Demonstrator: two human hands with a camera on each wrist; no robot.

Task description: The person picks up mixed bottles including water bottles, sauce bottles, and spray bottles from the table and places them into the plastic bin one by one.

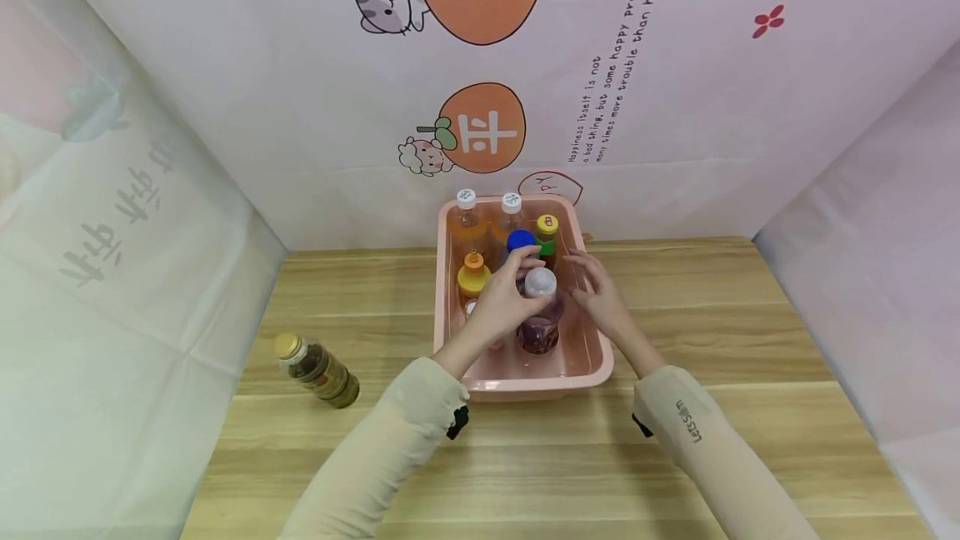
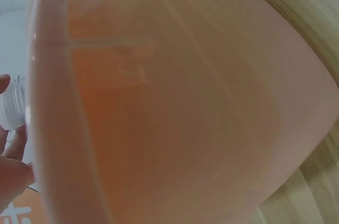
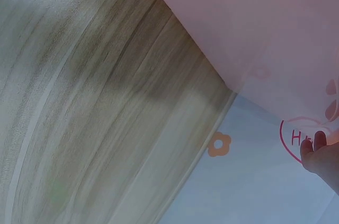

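Observation:
My left hand (image 1: 498,303) reaches into a pink plastic tub (image 1: 525,387) and holds a clear bottle of dark purplish liquid (image 1: 540,333) near its top. Thumb and fingers curve around its whitish cap (image 2: 10,108) in the left wrist view, where the tub's side hides most of the bottle. Over the tub's right rim is my right hand (image 1: 606,307), fingers loosely bent just beside the bottle, gripping nothing. In the right wrist view only a few of its fingertips (image 3: 319,140) show past the tub wall.
Around it in the tub stand a blue-capped bottle (image 1: 521,240), a yellow-capped bottle (image 1: 547,227), a yellow squeeze bottle (image 1: 473,277) and two white-capped bottles at the back. A dark bottle with a yellow cap (image 1: 321,373) stands on the wooden table, left. Printed cloth walls enclose the table.

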